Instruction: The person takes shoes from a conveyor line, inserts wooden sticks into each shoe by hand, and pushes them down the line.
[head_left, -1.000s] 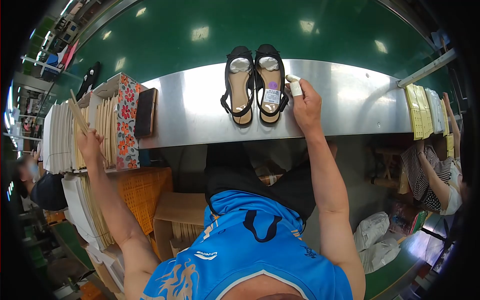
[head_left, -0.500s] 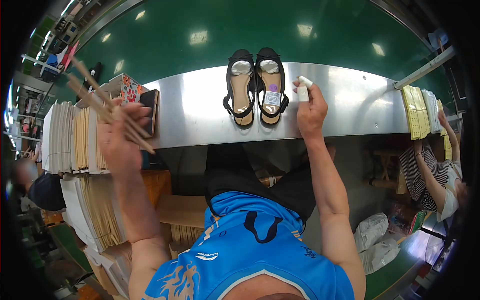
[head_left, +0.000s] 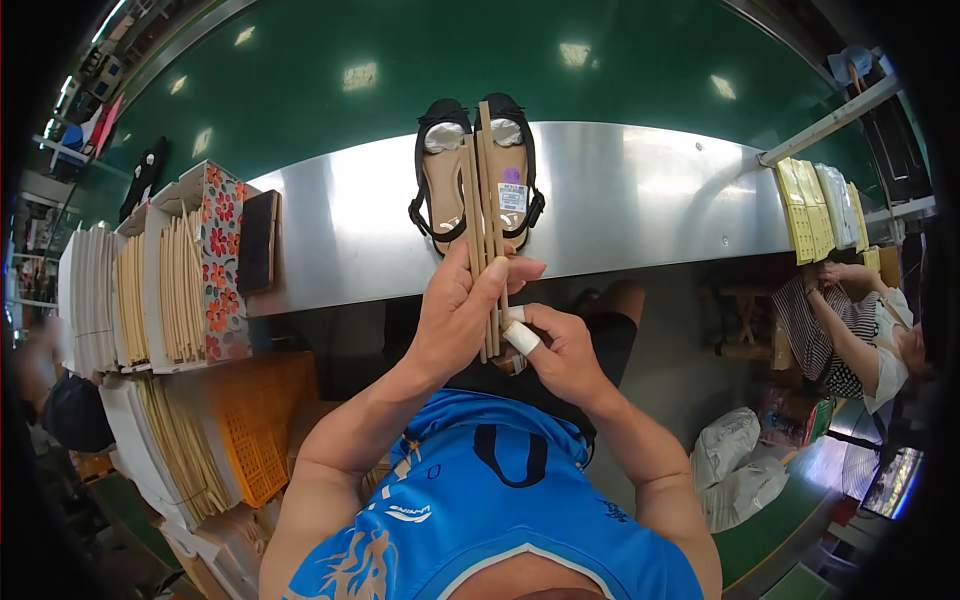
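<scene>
Here | slim, straight tan sticks (head_left: 488, 170), tips staggered | left fingers (head_left: 526, 268) clamped on them | right fingers (head_left: 522, 339) pinching one's lower end

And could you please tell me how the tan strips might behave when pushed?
The tan strips would probably stay stiff, as they project straight beyond the left hand without visible sag. They look light for their length, being so slender. Pushed at one end, they might slide past one another, since their upper ends sit unevenly.
</scene>
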